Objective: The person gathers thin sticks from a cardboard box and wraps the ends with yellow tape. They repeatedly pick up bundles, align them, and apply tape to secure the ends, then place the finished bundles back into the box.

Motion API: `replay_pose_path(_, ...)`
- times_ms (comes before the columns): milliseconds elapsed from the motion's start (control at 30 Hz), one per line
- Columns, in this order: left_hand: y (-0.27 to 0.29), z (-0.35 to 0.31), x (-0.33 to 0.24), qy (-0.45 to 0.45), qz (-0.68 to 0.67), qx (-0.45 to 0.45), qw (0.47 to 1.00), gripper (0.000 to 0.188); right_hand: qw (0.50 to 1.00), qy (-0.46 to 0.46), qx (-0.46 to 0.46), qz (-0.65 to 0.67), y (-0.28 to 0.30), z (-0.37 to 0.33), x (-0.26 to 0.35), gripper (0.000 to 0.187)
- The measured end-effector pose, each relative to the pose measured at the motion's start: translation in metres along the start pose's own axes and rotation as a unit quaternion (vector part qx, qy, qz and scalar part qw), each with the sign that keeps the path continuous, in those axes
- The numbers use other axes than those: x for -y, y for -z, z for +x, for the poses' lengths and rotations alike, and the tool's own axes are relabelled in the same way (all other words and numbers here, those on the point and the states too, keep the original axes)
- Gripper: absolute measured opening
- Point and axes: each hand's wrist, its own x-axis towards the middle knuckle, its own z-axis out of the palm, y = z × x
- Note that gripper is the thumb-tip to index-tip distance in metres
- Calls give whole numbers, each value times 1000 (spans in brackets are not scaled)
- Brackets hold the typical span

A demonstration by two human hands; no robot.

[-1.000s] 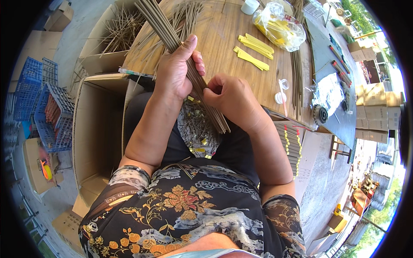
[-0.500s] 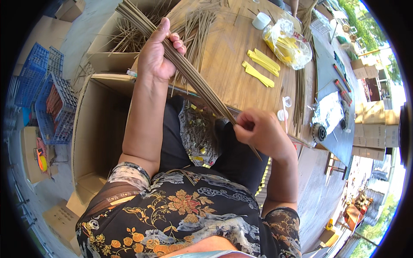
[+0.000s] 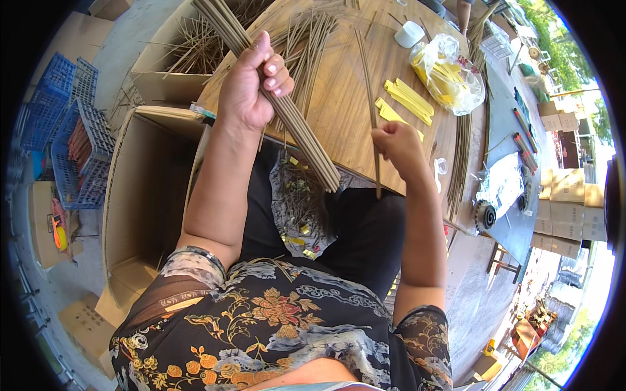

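My left hand (image 3: 251, 85) is closed around a bundle of thin brown sticks (image 3: 303, 137). The bundle slants from the upper left down across the table's near edge, its lower ends lined up fairly evenly above my lap. Apart from it, my right hand (image 3: 399, 146) pinches a few brown sticks (image 3: 367, 75), held nearly upright; their exact count I cannot make out. Right behind this hand lie flat yellow strips (image 3: 409, 101) on the wooden table (image 3: 339, 85). Loose brown sticks (image 3: 306, 49) are heaped on the table beyond my left hand.
An open cardboard box (image 3: 153, 176) stands left of my legs, with a stick-filled box (image 3: 173, 85) behind it. On the table are a clear bag (image 3: 450, 75) of yellow strips and a white container (image 3: 409, 34). Another person's arm (image 3: 464, 14) shows at the far edge. Blue crates (image 3: 81, 159) stand left.
My right hand has moved up and away from the bundle's lower end, taking a few sticks out of it. My left hand keeps its grip and has shifted slightly right.
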Motion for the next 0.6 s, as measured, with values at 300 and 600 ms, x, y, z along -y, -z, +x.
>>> replay_pose_path(300, -3, -7, 17, 35, 25, 17, 999, 30, 988, 146, -27, -51, -32, -5, 44, 37)
replay_pose_path(600, -7, -14, 33, 67, 37, 60, 995, 26, 965, 110, 216, 98, -76, -54, 53, 25)
